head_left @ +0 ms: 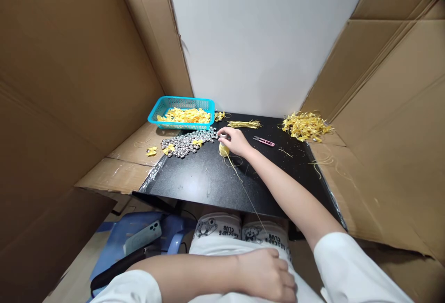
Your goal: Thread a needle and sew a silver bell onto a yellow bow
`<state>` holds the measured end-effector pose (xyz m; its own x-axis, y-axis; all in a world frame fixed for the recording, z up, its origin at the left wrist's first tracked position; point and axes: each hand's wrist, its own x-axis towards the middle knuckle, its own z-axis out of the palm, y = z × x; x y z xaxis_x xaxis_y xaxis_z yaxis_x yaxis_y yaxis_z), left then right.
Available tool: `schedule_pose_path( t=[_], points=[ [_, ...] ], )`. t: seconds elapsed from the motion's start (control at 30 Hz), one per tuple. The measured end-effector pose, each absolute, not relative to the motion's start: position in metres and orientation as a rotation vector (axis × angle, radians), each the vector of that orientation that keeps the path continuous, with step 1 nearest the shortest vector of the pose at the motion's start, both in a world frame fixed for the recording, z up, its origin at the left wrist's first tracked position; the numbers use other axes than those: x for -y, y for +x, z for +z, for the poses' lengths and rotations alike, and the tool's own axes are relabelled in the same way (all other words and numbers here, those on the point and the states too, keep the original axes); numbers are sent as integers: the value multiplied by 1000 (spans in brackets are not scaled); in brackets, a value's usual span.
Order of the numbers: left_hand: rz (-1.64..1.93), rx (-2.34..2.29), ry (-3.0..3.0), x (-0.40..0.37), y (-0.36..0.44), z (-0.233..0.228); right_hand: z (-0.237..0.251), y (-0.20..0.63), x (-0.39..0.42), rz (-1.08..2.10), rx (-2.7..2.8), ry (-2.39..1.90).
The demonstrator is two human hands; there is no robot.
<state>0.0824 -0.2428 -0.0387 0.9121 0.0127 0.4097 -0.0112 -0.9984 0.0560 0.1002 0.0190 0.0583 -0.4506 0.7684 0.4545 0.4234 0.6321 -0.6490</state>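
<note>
While the left hand (266,275) rests loosely curled on the lap, holding nothing that can be seen, the right hand (234,140) stretches forward across a black desk (194,178), fingers bent at the edge of a heap of beads (187,142). These beads are small, round and shiny silver, far too many to count, lying in a flat pile at the desk's back left, just in front of a basket (162,107). Under the right hand sits a small yellow bundle (224,150), touching the palm; whether the fingers pinch a bead cannot be told. One thin yellow thread (245,189) runs from the bundle toward the lap. One turquoise basket holds yellow ribbon pieces (187,116). One pair of pink snips (264,142) lies just right of the hand. One bunch of gold strands (244,123) lies behind it, and one loose yellow heap (305,125) sits at the back right corner. Two yellow bows (169,148) lie on the beads, and a third (151,151) on cardboard to the left. White trousers (222,233) show the printed word "CLUB". One phone (142,237) lies on a blue stool (114,243).
</note>
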Motion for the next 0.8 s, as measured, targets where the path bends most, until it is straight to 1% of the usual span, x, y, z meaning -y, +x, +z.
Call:
schedule_pose_path(
  t=[0.1, 0.17, 0.2, 0.27, 0.3, 0.37, 0.4, 0.43, 0.6, 0.8],
  points=[
    [499, 79, 2938, 246, 75, -45, 58, 100, -19, 581, 2094, -934],
    [419, -29, 2782, 233, 57, -40, 58, 100, -20, 581, 2091, -939],
    [449, -110, 2702, 223, 46, -34, 58, 100, -20, 581, 2089, -940],
    [687, -439, 2513, 195, 19, -17, 58, 99, -20, 583, 2088, -943],
    [863, -704, 2398, 179, 6, -7, 58, 99, -20, 585, 2086, -944],
    [1104, -1294, 1985, 146, -17, 12, 57, 99, -20, 587, 2082, -945],
    [1148, -1513, 1737, 130, -26, 19, 57, 98, -20, 587, 2079, -946],
    [1160, -1582, 1652, 114, -32, 24, 57, 98, -20, 587, 2077, -945],
    [1168, -1642, 1445, 61, -40, 26, 57, 99, -21, 585, 2081, -940],
    [1212, -1614, 1260, 35, -32, 13, 58, 99, -20, 583, 2082, -946]
  ],
)
